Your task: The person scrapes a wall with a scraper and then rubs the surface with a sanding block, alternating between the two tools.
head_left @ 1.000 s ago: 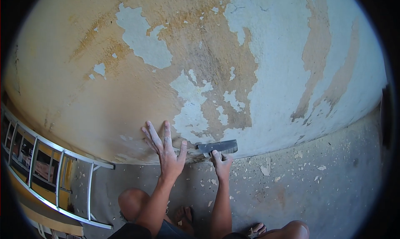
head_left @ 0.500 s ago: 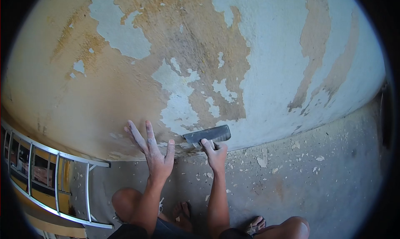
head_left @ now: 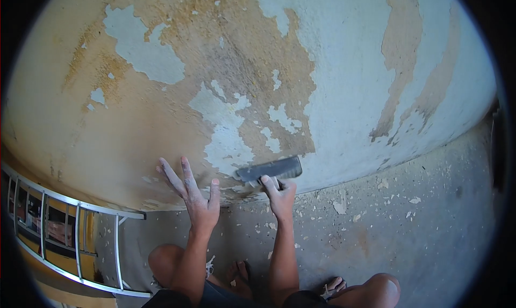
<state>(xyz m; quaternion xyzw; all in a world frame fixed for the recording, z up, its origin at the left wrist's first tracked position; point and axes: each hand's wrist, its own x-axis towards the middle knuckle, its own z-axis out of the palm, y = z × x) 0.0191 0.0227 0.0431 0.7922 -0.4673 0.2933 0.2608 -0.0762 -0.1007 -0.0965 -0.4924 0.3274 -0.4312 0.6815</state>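
Observation:
A dark, wide-bladed scraper is in my right hand, its blade lying along the low part of the wall. The thumb presses on the tool and the other fingers are partly hidden beneath it. My left hand is dusty, with its fingers spread against or close to the wall left of the scraper; contact is hard to tell. The wall has bare tan patches beside peeling pale paint, right above the blade.
An aluminium ladder lies or leans at the lower left. Paint flakes are scattered over the grey floor. My knees and sandalled feet are at the bottom edge.
The view has shifted slightly, so the wall patches sit a little further left. My left hand appears slightly further left, and the scraper is tilted a little more, its right end higher.

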